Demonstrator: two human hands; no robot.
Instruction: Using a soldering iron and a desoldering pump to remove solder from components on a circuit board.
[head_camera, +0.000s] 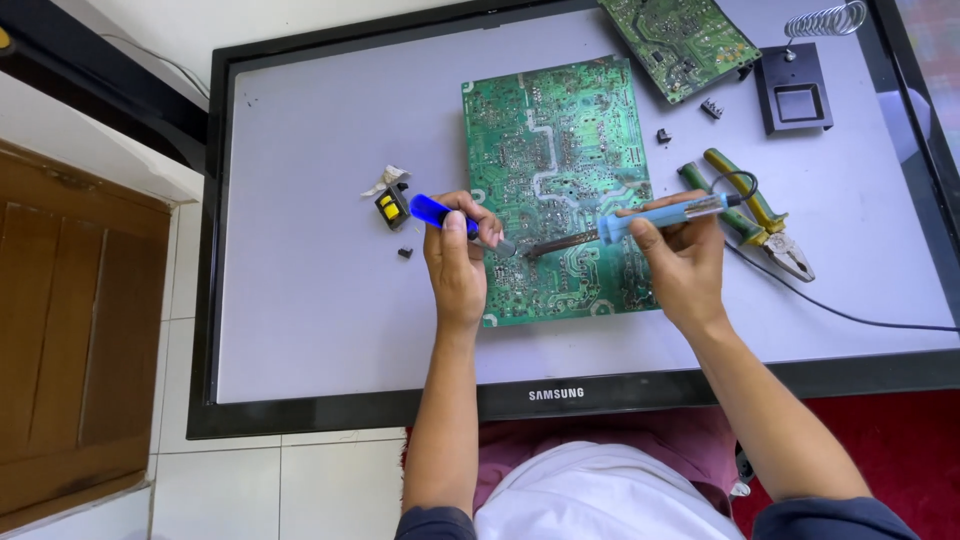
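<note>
Item one: a large green circuit board (550, 180), laid solder side up on the pale face of a flat screen (320, 250) in a black frame, which is itself laid flat on the floor. The board is placed right of the screen's middle.

Item two: the left hand (457, 262), closed around a tool with a translucent blue handle (438, 213). Its metal tip is brought down onto the lower middle of the board.

Item three: the right hand (680, 262), clamped on a soldering iron with a light blue grip (655, 217). The dark tip of the iron is directed leftward and is met by the tip of the blue-handled tool on the board; whether the two tips are touching cannot be told. A black cord (840, 312) is trailed from the iron to the right across the screen.

Item four: pliers with green and yellow handles (760, 215), laid just right of the right hand.

Item five: a black soldering iron stand with a wire coil (798, 85), set at the upper right.

Item six: a second green circuit board (680, 40), placed at the top, partly cut off by the edge of view.

Item seven: a small yellow and black component (391, 207), found just left of the blue handle, with a small dark part (404, 252) below it.

Item eight: two small dark parts (662, 134), left between the large board and the stand.
</note>
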